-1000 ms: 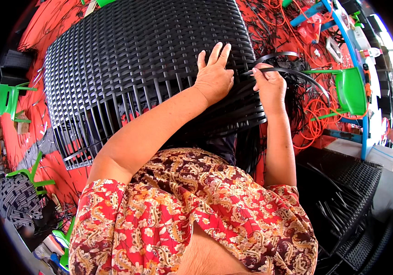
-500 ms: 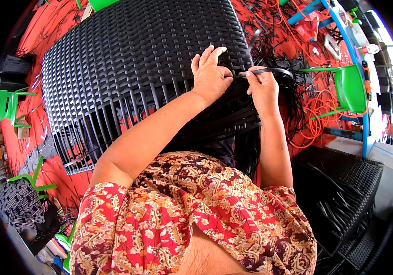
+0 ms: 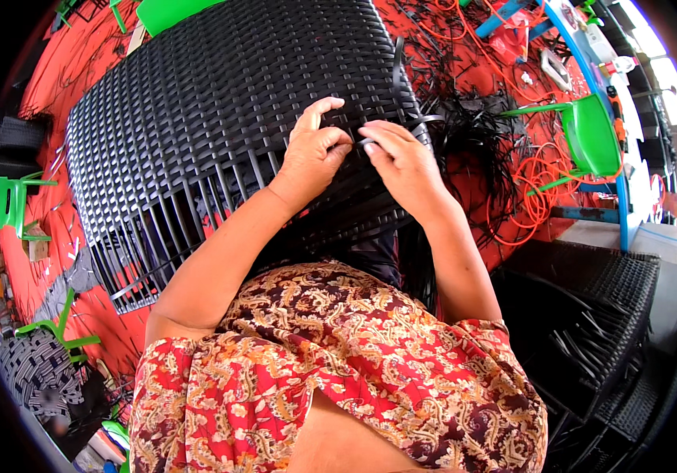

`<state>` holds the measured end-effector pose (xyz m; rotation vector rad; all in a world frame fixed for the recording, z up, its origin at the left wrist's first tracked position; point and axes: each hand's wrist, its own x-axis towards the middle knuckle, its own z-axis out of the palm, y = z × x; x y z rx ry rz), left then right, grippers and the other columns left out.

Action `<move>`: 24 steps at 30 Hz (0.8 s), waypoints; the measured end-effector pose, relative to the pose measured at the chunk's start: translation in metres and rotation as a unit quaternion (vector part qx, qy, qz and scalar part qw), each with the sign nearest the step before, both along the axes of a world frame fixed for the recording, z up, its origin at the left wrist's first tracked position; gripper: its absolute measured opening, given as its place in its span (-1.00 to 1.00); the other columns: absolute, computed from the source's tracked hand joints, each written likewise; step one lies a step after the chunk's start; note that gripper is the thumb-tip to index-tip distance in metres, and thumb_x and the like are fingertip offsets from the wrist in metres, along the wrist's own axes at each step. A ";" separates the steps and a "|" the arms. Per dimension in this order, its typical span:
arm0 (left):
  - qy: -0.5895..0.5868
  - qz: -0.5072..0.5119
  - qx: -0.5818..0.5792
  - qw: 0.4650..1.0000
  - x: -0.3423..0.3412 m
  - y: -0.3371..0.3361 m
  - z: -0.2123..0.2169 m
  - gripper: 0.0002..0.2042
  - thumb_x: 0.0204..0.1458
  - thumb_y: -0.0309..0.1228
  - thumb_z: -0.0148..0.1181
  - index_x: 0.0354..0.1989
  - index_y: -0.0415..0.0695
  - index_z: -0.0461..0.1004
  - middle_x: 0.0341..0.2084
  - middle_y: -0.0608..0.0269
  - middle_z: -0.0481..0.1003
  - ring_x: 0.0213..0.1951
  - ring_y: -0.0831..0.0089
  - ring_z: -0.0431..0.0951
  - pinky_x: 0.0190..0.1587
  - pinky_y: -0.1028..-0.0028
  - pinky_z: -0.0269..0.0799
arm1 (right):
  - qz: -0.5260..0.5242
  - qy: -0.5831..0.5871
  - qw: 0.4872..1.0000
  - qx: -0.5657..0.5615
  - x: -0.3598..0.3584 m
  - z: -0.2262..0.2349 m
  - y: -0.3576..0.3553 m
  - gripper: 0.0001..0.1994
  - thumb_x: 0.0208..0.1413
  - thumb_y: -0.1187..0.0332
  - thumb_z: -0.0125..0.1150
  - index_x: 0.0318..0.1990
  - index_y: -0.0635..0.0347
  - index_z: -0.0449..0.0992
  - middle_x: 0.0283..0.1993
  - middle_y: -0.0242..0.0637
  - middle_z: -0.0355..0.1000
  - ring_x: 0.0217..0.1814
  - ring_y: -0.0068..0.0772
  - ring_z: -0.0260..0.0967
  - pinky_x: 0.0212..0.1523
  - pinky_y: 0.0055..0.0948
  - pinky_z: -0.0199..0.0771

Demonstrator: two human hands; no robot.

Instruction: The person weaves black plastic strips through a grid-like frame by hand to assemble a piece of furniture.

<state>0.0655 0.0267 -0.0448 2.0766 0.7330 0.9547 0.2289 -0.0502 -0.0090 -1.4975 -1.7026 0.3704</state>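
Observation:
A large black woven wicker panel lies before me, with bare upright strands along its near edge. At the right end of that edge, my left hand pinches thumb and forefinger together while another finger stretches out over the weave. What the pinch holds, if anything, is hidden. My right hand, just beside it, grips a flat black strip between thumb and fingers; little of the strip shows. A curled strip end sticks out past the panel's right edge. Dark loose strands hang below both hands.
Red flooring is strewn with black scraps. Green chairs stand right and left. Orange cord coils near a blue-framed table. Another black woven piece with loose strand ends sits at my right. Tangled black strands lie beyond the panel.
My right hand has moved left, close to my left hand, and the strip it held out to the right is mostly out of sight. My left hand has shifted slightly left and down.

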 end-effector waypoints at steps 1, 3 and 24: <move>-0.004 -0.003 -0.001 1.000 -0.002 -0.001 0.003 -0.94 -0.10 -0.52 0.24 -0.45 -0.18 0.49 0.12 0.06 0.22 0.18 0.14 0.21 0.21 0.27 0.09 | 0.003 -0.002 1.000 -0.023 0.000 -0.002 0.003 -0.85 0.05 0.43 0.14 -0.23 0.22 0.53 -0.15 -0.13 0.45 -0.09 -0.11 0.41 -0.10 -0.32 0.43; 0.017 0.005 0.004 1.000 -0.008 -0.003 0.004 -0.94 -0.10 -0.52 0.24 -0.44 -0.18 0.50 0.11 0.06 0.23 0.17 0.14 0.22 0.21 0.27 0.10 | 0.013 -0.006 0.997 -0.069 0.001 -0.005 0.006 -0.88 0.06 0.41 0.13 -0.26 0.22 0.52 -0.19 -0.15 0.44 -0.12 -0.09 0.41 -0.14 -0.30 0.43; 0.235 0.116 0.100 0.960 0.002 -0.005 -0.011 -0.83 0.01 -0.25 0.16 -0.28 0.04 0.59 0.29 0.11 0.02 0.34 0.20 -0.08 0.28 0.08 -0.27 | -0.016 -0.083 0.986 -0.144 0.004 0.005 0.029 -0.91 0.00 0.46 0.15 -0.35 0.25 0.40 -0.38 -0.08 0.43 -0.29 0.00 0.40 -0.29 -0.18 0.38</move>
